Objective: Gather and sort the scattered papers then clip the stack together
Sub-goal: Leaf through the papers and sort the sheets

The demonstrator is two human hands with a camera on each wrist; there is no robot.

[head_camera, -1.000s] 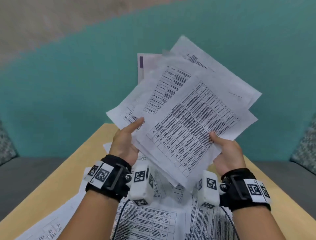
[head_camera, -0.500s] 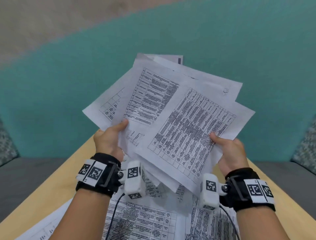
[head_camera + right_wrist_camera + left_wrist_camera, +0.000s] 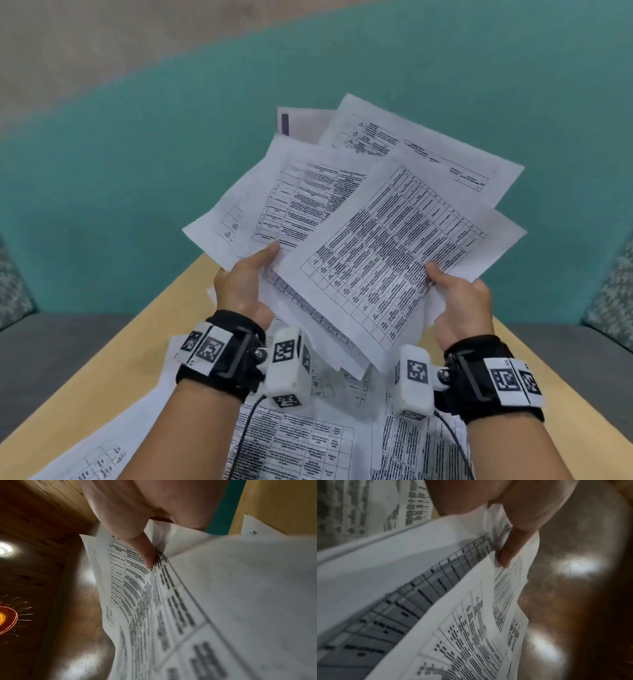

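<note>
I hold a loose fan of printed papers (image 3: 383, 240) up above the table, the sheets askew with tables of text on them. My left hand (image 3: 246, 277) grips the fan's lower left edge, thumb on top of a sheet. My right hand (image 3: 455, 298) pinches the lower right edge, thumb on the front sheet. In the left wrist view the left thumb (image 3: 510, 547) presses on the papers (image 3: 453, 615). In the right wrist view the right thumb (image 3: 145, 553) lies on the sheets (image 3: 223, 601). The fingers behind the papers are hidden. No clip is in view.
More printed sheets (image 3: 308, 442) lie scattered on the light wooden table (image 3: 113, 359) under my wrists. A teal wall rises beyond the table's far end. Grey upholstered seats (image 3: 58, 346) flank the table on both sides.
The fan of papers has shifted to the right and its sheets have slid against each other. My left hand moved right and up with them. My right hand has barely moved.
</note>
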